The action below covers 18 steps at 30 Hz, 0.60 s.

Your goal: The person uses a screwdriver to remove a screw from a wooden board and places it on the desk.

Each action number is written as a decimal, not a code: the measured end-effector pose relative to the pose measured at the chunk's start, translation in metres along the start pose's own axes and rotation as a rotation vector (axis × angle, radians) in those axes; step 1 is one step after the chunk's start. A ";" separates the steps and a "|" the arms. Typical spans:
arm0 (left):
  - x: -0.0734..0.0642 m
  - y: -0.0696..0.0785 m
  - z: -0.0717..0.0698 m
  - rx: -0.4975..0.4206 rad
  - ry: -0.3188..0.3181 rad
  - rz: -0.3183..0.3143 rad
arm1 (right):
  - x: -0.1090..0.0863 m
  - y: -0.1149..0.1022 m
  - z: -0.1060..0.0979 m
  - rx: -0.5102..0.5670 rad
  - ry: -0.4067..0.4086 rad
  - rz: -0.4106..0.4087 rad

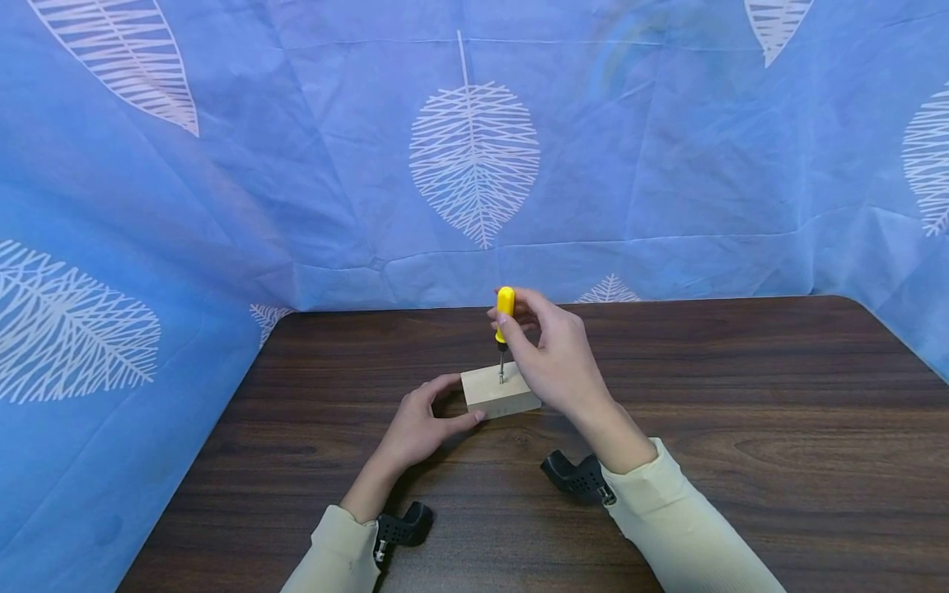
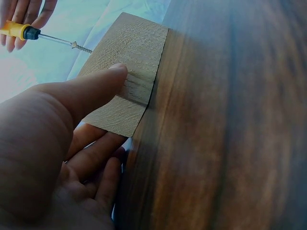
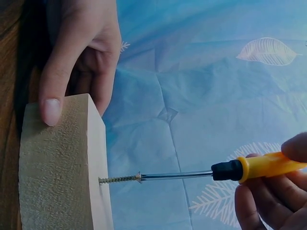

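Head view: blue leaf-printed cloth (image 1: 356,165) hangs behind a dark table (image 1: 741,387). Pale sleeves (image 1: 693,519) reach over it. The left hand (image 1: 417,427) grips the left end of a wooden block (image 1: 483,392) on the table; the right hand (image 1: 561,352) hides the block's far right corner. Black devices (image 1: 574,476) sit at both wrists. Held in the right hand, a yellow screwdriver (image 1: 506,313) meets a screw (image 3: 119,179) in the block's top.
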<state>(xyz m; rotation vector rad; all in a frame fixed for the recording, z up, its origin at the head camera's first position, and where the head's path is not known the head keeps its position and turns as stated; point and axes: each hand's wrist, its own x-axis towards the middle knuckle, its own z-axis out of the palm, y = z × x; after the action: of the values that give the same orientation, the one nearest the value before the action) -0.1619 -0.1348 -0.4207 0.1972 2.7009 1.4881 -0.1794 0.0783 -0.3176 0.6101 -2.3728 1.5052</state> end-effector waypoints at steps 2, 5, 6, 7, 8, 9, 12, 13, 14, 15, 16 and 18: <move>0.000 -0.001 0.000 0.001 -0.002 0.004 | 0.000 0.000 0.000 0.027 -0.001 0.010; 0.000 -0.001 0.000 0.004 -0.001 0.005 | -0.001 -0.001 0.000 0.052 0.007 0.024; 0.000 -0.001 0.000 0.002 -0.002 0.000 | -0.001 -0.001 0.000 0.047 0.012 0.028; 0.000 -0.001 0.000 0.002 -0.002 -0.004 | -0.001 -0.001 0.000 0.038 0.019 0.030; 0.000 -0.001 0.000 0.003 -0.001 -0.008 | -0.002 -0.001 0.000 0.029 0.027 0.031; 0.000 0.000 0.000 0.006 0.001 -0.010 | -0.001 -0.001 0.000 0.023 0.036 0.030; 0.000 0.002 0.000 0.004 0.000 -0.022 | -0.001 0.000 0.000 0.004 0.066 0.005; 0.000 0.002 0.000 0.005 0.001 -0.023 | 0.000 0.000 0.001 0.000 0.074 -0.007; 0.000 0.002 0.000 0.006 0.001 -0.023 | 0.000 0.001 0.001 -0.003 0.079 -0.017; 0.000 0.002 0.000 0.006 0.001 -0.021 | 0.000 0.001 0.001 -0.010 0.084 -0.030; 0.000 0.002 -0.001 0.007 0.000 -0.019 | 0.000 0.001 0.002 -0.017 0.087 -0.039; 0.000 0.001 -0.001 0.010 0.000 -0.012 | 0.000 0.002 0.002 -0.033 0.089 -0.051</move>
<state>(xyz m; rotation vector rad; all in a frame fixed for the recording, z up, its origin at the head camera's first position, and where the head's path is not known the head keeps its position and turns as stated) -0.1617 -0.1348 -0.4191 0.1816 2.7053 1.4718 -0.1802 0.0772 -0.3199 0.5789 -2.2935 1.4384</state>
